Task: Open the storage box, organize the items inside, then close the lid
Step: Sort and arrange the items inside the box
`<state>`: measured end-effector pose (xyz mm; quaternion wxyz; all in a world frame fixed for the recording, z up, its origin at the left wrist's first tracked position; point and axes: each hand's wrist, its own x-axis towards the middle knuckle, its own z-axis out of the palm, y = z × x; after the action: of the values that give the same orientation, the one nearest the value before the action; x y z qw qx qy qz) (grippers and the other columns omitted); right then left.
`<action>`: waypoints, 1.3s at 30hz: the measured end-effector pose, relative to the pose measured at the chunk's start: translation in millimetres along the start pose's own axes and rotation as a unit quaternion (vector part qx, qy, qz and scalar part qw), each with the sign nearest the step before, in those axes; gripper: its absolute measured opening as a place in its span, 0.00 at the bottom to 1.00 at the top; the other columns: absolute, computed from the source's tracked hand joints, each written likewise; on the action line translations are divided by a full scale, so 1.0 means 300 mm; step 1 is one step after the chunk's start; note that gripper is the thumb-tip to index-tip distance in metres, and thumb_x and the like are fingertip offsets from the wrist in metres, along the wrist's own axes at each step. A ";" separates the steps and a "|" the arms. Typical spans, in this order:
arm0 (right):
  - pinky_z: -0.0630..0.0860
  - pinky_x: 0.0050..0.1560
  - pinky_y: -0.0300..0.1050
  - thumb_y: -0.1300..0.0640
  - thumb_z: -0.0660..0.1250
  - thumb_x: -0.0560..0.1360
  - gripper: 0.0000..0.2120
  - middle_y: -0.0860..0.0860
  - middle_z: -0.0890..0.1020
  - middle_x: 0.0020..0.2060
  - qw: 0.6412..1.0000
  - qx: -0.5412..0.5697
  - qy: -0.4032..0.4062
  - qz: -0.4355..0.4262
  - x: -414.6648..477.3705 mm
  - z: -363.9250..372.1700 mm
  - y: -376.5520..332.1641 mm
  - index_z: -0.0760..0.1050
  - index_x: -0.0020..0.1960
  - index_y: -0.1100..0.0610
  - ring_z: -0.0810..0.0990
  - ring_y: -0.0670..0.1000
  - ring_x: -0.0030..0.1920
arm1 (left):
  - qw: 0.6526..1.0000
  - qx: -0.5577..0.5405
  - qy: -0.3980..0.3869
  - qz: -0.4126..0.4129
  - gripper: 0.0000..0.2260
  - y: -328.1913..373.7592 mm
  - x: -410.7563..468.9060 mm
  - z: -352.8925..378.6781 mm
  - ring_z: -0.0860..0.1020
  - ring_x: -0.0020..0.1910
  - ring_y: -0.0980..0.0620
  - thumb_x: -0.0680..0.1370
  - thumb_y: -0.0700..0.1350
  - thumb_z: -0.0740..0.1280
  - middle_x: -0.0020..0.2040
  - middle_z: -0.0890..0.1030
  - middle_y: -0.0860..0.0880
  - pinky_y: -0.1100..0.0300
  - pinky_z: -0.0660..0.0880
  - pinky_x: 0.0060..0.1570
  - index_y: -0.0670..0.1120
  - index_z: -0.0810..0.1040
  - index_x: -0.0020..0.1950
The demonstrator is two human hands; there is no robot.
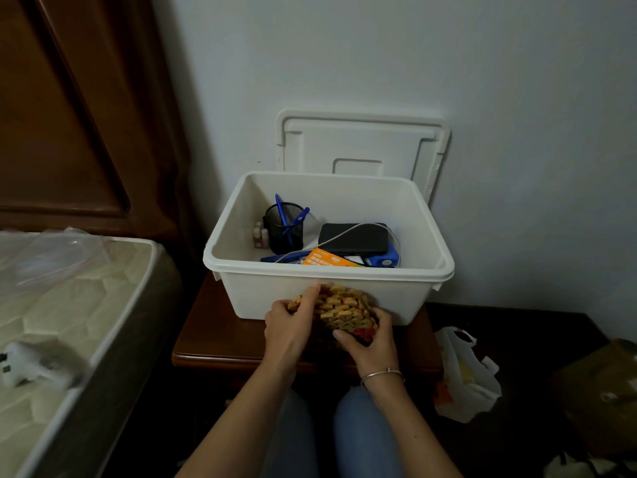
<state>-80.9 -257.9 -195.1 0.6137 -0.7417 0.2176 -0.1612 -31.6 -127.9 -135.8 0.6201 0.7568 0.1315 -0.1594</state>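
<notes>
Yellow-and-red linked blocks point(339, 310) bunch between my left hand point(293, 327) and right hand point(372, 341), both curled round them over the nightstand's point(213, 336) front. Likely light, floppy: cup from beneath.

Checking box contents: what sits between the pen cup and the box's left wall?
A few small bottles stand there, close beside the pen cup, short of the left wall of the box; the head view shows this.
</notes>
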 end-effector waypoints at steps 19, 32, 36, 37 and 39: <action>0.72 0.58 0.39 0.60 0.80 0.61 0.39 0.49 0.72 0.62 0.998 0.051 -0.030 -0.007 -0.003 0.028 0.004 0.62 0.64 0.45 0.72 0.49 0.62 | 1.000 -0.019 -0.017 -0.013 0.29 0.000 0.021 -0.009 0.75 0.58 0.46 0.70 0.68 0.60 0.58 0.77 0.46 0.45 0.73 0.62 0.49 0.74 0.62; 0.71 0.50 0.28 0.58 0.79 0.63 0.35 0.41 0.73 0.57 0.998 0.057 0.002 -0.018 0.001 0.027 0.015 0.64 0.60 0.39 0.73 0.41 0.58 | 0.998 -0.036 0.045 0.037 0.22 -0.006 0.017 0.021 0.78 0.52 0.50 0.71 0.68 0.62 0.50 0.80 0.50 0.47 0.76 0.57 0.51 0.76 0.51; 0.72 0.47 0.26 0.60 0.78 0.64 0.34 0.39 0.74 0.57 0.998 0.067 0.007 -0.018 -0.001 0.026 0.021 0.65 0.60 0.38 0.73 0.39 0.58 | 0.991 -0.035 0.064 0.112 0.19 -0.015 0.008 0.037 0.79 0.50 0.54 0.72 0.66 0.60 0.46 0.82 0.52 0.53 0.77 0.52 0.53 0.80 0.44; 0.72 0.48 0.27 0.61 0.78 0.64 0.35 0.41 0.74 0.58 0.997 0.072 0.009 -0.018 -0.001 0.027 0.022 0.65 0.61 0.39 0.73 0.41 0.58 | 0.991 -0.031 0.057 0.116 0.21 -0.016 0.009 0.040 0.78 0.51 0.54 0.71 0.67 0.58 0.47 0.81 0.52 0.53 0.76 0.53 0.54 0.80 0.45; 0.72 0.48 0.27 0.62 0.77 0.64 0.35 0.43 0.73 0.59 0.997 0.079 0.013 -0.017 -0.004 0.030 0.022 0.64 0.61 0.39 0.73 0.43 0.59 | 0.992 -0.025 0.042 0.117 0.24 -0.021 0.012 0.038 0.76 0.55 0.54 0.69 0.70 0.55 0.51 0.80 0.53 0.50 0.74 0.59 0.56 0.80 0.48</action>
<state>-78.1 -250.8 -203.2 0.6649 -0.6922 0.1993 -0.1976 -31.7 -137.9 -145.0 0.6471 0.7573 0.0723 -0.0504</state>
